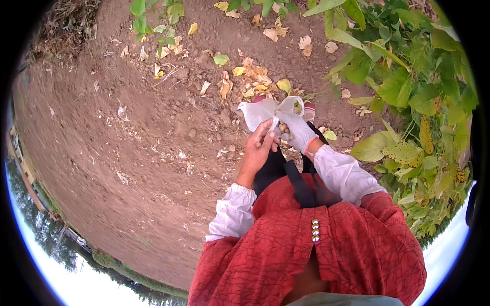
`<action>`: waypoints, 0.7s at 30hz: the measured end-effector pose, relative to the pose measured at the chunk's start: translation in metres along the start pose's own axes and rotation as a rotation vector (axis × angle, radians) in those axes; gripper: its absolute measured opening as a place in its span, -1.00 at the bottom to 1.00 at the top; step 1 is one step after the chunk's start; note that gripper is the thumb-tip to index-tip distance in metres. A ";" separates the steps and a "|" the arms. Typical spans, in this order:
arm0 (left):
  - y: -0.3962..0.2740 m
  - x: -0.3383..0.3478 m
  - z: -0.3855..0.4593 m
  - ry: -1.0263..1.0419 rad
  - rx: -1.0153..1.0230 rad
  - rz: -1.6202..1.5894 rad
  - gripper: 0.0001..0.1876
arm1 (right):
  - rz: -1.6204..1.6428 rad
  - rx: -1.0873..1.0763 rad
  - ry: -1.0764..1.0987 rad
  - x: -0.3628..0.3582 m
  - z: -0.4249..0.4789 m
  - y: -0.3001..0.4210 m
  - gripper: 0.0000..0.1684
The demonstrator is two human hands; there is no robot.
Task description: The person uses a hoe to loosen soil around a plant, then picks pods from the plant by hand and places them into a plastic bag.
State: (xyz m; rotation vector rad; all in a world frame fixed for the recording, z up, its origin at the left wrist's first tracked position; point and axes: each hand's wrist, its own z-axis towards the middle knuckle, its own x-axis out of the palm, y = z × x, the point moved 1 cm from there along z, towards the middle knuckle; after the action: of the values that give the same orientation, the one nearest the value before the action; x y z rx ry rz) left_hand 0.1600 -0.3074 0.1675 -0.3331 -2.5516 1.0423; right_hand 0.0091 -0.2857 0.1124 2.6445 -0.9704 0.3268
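A white plastic bag is spread out in front of my body, just above my shoes. My bare left hand pinches the edge of the bag between thumb and fingers. On my right hand is a white knit glove with an orange band at the wrist. Several small brown round things lie against its palm, beside the bag; their exact kind is unclear. Part of the bag is behind the gloved hand, and the glove's fingertips are partly hidden.
Brown soil with dry fallen leaves lies ahead and to the left. Leafy green plants stand close on the right. Dry plant debris is heaped at the upper left. Part of a shoe shows beside the bag.
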 end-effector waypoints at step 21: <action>-0.091 0.037 -0.033 0.210 0.126 -0.135 -0.53 | -0.146 -0.402 -0.286 -0.071 -0.046 0.015 -0.66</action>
State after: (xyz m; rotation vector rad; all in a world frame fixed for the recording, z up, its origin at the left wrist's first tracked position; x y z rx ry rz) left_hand 0.1331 -0.3382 0.2627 -0.2205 -2.2774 1.0519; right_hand -0.0585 -0.2389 0.1363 2.4038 -0.8128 -0.2626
